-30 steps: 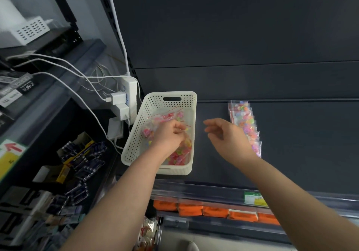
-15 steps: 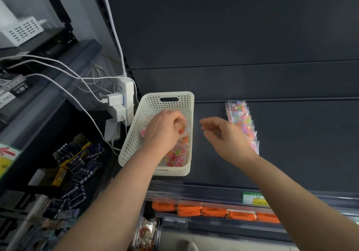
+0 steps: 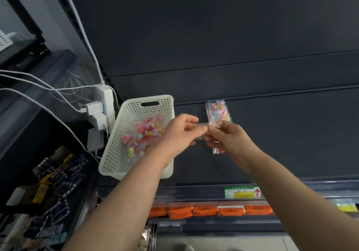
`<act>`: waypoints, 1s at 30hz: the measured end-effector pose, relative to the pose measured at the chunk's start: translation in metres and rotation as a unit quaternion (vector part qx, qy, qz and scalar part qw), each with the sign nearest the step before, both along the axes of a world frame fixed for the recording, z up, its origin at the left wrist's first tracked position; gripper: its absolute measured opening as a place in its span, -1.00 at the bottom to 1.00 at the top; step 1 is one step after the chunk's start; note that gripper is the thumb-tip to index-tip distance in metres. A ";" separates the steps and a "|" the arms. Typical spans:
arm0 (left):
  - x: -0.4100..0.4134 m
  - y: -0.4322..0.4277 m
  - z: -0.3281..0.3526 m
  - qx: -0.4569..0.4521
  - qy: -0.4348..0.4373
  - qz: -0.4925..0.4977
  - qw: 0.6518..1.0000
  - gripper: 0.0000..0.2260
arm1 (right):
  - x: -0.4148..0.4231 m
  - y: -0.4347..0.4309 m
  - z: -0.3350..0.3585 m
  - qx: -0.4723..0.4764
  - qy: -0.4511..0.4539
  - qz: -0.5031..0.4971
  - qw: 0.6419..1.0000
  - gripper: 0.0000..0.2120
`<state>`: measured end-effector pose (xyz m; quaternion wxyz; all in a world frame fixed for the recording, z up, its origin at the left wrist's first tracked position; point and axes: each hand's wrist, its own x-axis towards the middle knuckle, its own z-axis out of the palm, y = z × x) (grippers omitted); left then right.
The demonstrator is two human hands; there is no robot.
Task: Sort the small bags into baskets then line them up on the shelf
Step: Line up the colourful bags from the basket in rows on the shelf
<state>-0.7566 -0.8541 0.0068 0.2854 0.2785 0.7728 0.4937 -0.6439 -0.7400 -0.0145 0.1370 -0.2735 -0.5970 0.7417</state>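
Pinching clear small bag (image 3: 204, 126), blurred, between left hand (image 3: 181, 133), right hand (image 3: 230, 137).

A white power strip (image 3: 105, 103) hangs at the left with white chargers (image 3: 94, 109) plugged into it, and white cables (image 3: 38, 83) trail off to the left. Below them lie dark battery packs (image 3: 62, 173). Lower down, a green and yellow price label (image 3: 241, 192) with a red arrow sits above a row of orange packets (image 3: 210, 211).
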 end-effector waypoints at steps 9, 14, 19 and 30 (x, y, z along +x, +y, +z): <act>0.021 0.030 -0.006 -0.008 0.004 0.036 0.999 -0.92 | 0.026 0.019 -0.003 -0.004 -0.042 -0.082 0.996 -0.87; 0.030 0.042 -0.014 -0.030 -0.038 0.056 0.997 -0.94 | 0.032 0.024 -0.006 -0.063 -0.033 -0.140 0.988 -0.85; 0.036 0.044 -0.018 -0.034 -0.090 0.066 0.993 -0.88 | 0.041 0.034 -0.009 -0.115 -0.012 -0.113 0.987 -0.79; 0.053 0.037 -0.065 -0.147 0.045 0.060 0.986 -0.88 | 0.053 0.041 -0.037 0.267 -0.245 -0.054 0.930 -0.68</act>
